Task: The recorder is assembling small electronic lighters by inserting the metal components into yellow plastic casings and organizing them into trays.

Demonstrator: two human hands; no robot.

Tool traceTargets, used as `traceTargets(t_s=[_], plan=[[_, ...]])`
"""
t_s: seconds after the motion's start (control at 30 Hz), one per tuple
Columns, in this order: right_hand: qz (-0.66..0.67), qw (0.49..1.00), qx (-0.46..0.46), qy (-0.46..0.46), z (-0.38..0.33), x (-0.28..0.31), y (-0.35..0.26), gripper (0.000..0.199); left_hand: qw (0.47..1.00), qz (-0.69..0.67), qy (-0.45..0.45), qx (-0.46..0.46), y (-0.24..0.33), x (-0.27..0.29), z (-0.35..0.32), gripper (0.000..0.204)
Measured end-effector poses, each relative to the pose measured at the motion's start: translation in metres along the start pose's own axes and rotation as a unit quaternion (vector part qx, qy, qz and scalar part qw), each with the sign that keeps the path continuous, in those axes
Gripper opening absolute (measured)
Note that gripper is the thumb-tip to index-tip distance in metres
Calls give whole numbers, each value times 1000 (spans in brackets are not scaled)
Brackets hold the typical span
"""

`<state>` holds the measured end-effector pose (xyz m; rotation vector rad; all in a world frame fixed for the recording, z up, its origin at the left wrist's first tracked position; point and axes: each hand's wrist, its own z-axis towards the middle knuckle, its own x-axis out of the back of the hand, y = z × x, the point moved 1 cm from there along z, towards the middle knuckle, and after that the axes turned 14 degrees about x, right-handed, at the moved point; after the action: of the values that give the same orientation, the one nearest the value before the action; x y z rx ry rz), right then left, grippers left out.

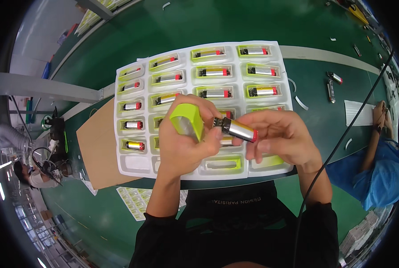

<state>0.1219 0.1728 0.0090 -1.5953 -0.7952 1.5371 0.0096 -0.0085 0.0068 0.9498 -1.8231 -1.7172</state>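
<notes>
I hold the green case gripped in the left hand, and the right hand has its fingers closed around the silver cell. The cell is tilted, black end beside the case, above the white tray.

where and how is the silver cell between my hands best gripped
Probably by the smooth flanks of the silver cell, near its red end, thumb and finger coming from the right. It lies slantwise, that end pointing right and down toward the right hand; its knobbly dark end points at the left hand, which already holds the green shell.
</notes>
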Motion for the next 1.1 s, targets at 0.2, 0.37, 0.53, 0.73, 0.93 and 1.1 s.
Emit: traceTargets(t_s=[0.2, 0.37, 0.53, 0.73, 0.93, 1.1], plan=[[92, 991, 19, 97, 0, 11, 7, 29, 976, -215, -22, 21, -10, 3, 0, 50], [43, 994, 59, 79, -6, -1, 7, 35, 986, -162, 17, -28, -16, -9, -2, 49], [-356, 890, 284, 23, -9, -10, -1, 35, 982, -182, -37, -34, -27, 4, -2, 62], [-498, 795, 346, -24, -7, -12, -2, 40, 993, -93, -56, -43, -31, -1, -6, 50], [-571, 752, 326, -35, -9, -21, -10, 38, 994, -75, -64, -49, -35, -2, -6, 49], [-539, 773, 330, -49, -7, -15, -12, 36, 991, -101, -73, -42, -36, -1, -3, 48]])
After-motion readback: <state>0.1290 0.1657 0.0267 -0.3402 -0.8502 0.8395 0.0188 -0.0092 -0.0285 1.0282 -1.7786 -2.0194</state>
